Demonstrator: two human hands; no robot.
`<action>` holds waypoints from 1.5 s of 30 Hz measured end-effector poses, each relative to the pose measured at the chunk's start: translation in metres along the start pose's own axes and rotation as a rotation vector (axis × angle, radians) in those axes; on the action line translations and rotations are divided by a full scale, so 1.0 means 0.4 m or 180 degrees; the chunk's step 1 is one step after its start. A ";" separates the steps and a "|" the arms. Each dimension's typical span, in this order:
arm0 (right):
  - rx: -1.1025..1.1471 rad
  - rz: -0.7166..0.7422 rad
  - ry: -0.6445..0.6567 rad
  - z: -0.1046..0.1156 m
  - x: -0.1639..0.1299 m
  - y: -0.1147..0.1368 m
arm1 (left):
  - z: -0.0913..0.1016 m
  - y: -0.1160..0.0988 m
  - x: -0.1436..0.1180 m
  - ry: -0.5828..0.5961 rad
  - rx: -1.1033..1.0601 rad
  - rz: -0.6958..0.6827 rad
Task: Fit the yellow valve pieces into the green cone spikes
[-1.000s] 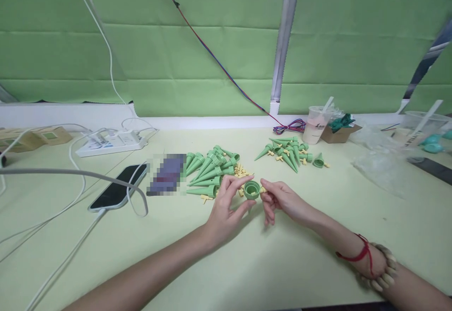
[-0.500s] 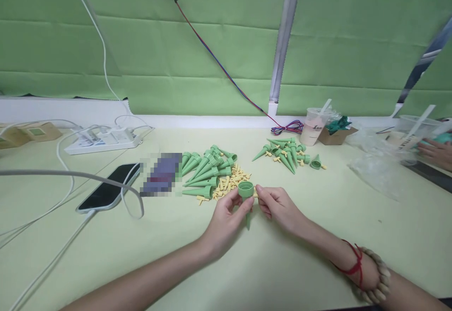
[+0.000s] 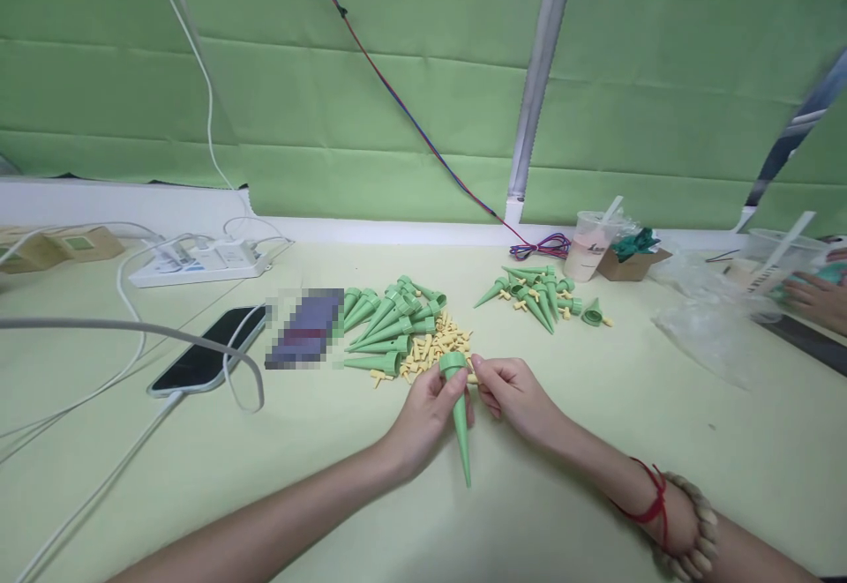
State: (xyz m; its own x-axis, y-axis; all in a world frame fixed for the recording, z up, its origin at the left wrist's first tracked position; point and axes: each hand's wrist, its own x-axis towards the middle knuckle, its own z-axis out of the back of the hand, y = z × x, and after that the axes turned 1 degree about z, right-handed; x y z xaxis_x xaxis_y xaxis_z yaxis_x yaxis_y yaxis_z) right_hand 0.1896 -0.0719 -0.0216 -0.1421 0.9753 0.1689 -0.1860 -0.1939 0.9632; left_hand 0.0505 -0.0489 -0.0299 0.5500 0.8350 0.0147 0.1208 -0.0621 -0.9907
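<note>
Soft light, blocky squares

Soft, even light covers everything, but I can't tell where it starts. A faint, fuzzy shadow sits low on the table (image 3: pixel 562 504). The green cone (image 3: pixel 460 424) looks clear. Big squares cover a purple patch (image 3: pixel 305 327). Another person's hand (image 3: pixel 813 297) at the far right looks blurry, and things near the sides lean and stretch
</note>
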 end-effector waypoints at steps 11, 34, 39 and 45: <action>-0.1835 0.0827 0.0176 0.032 -0.017 0.013 | 0.014 -0.003 -0.004 0.0031 0.0515 -0.0165; -0.0483 0.0460 -0.0485 0.002 -0.020 0.023 | 0.026 -0.010 -0.008 0.0213 0.1751 -0.0885; -0.0438 0.0457 -0.1060 -0.017 0.001 0.008 | 0.003 -0.011 0.002 0.0317 0.1671 -0.1020; -0.0592 0.0460 -0.1239 -0.017 0.050 0.033 | -0.020 -0.024 -0.001 -0.0274 0.0687 -0.0458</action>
State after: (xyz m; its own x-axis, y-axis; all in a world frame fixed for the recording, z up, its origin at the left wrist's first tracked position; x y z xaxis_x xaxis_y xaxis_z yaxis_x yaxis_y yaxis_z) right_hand 0.1775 -0.0559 -0.0068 0.1899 0.8971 0.3990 -0.3676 -0.3119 0.8761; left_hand 0.0557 -0.0532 -0.0192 0.4666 0.8708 0.1550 0.0086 0.1708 -0.9853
